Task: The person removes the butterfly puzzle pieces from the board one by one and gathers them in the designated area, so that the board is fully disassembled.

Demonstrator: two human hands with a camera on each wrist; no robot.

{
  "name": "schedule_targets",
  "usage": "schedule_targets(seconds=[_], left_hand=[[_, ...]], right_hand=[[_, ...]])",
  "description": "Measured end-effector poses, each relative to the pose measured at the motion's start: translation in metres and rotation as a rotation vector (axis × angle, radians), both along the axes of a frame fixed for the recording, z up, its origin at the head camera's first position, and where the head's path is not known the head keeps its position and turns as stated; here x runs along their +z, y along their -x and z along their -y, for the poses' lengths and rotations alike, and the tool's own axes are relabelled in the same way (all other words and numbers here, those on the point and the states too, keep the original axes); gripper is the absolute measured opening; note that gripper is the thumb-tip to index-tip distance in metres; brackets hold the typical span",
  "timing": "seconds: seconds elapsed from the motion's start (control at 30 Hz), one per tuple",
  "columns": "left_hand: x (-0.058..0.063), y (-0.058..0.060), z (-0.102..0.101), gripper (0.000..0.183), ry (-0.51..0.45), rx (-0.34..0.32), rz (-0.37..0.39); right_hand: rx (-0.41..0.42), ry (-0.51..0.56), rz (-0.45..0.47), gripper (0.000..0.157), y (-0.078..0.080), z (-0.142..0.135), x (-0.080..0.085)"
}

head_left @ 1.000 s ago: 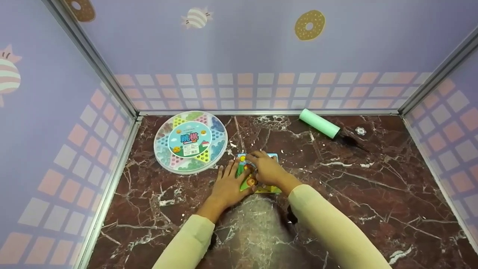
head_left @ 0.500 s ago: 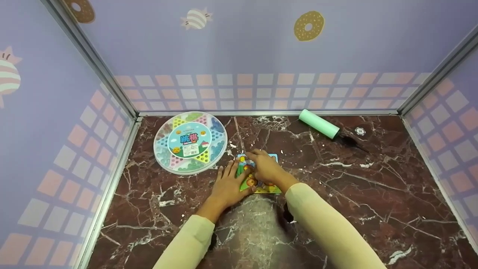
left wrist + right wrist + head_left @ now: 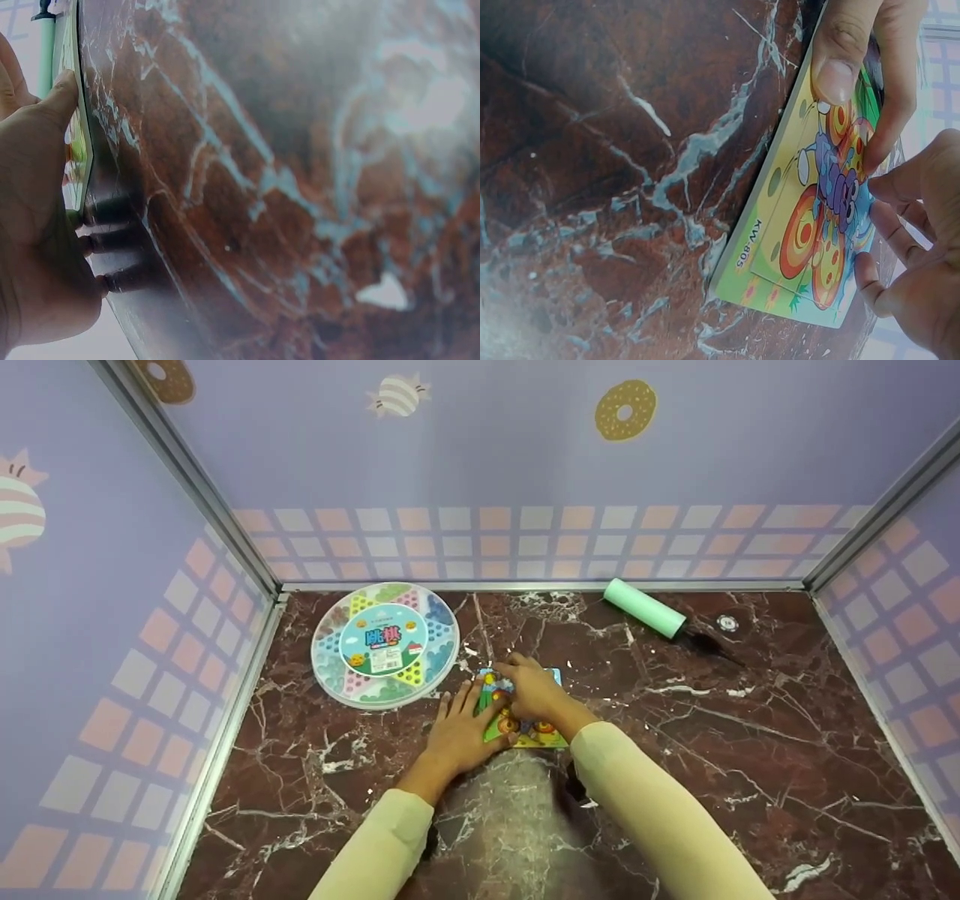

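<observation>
A small flat jigsaw puzzle, marked KW-805 and printed with a purple-bodied butterfly with orange wings, lies on the marble-patterned table. My left hand rests flat at its left side, fingers spread, thumb along the near edge and index finger across the picture. Over the upper right part is my right hand. In the right wrist view its bent fingertips touch the picture near the butterfly's head. Whether a piece sits under those fingers is hidden. Thin seam lines show on the picture.
A round Chinese checkers set with a clear lid lies at the back left. At the back right are a mint-green hand pump with a black end and a small round white-and-black token. Patterned walls enclose the table.
My right hand and forearm have shifted slightly, uncovering more of the butterfly's right wing. The left hand stays put on the puzzle.
</observation>
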State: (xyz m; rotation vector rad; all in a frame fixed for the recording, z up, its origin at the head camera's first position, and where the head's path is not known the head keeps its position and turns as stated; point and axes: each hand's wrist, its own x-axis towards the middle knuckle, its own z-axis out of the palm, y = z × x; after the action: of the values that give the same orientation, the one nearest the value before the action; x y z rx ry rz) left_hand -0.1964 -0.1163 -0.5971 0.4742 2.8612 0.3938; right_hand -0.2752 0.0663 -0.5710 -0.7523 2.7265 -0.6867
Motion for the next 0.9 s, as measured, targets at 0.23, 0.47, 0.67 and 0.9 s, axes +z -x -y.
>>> schedule_targets(seconds=[0.23, 0.47, 0.67, 0.9], left_hand=[[0.0013, 0.0004, -0.0014, 0.082, -0.018, 0.006, 0.016], [-0.0064, 0.0037, 0.0004, 0.080, -0.047, 0.008, 0.002], [-0.0011, 0.0006, 0.0002, 0.078, -0.039, 0.006, 0.006], [-0.0022, -0.0005, 0.0001, 0.079, -0.014, 0.000, 0.007]], right_hand=[[-0.041, -0.014, 0.055, 0.071, 0.0016, 0.0004, 0.0025], [-0.052, 0.025, 0.085, 0.080, 0.0032, 0.0011, 0.0045], [-0.054, 0.038, 0.067, 0.072, 0.0028, 0.0011, 0.0031], [-0.058, 0.035, 0.047, 0.064, 0.0022, 0.0008, 0.0003]])
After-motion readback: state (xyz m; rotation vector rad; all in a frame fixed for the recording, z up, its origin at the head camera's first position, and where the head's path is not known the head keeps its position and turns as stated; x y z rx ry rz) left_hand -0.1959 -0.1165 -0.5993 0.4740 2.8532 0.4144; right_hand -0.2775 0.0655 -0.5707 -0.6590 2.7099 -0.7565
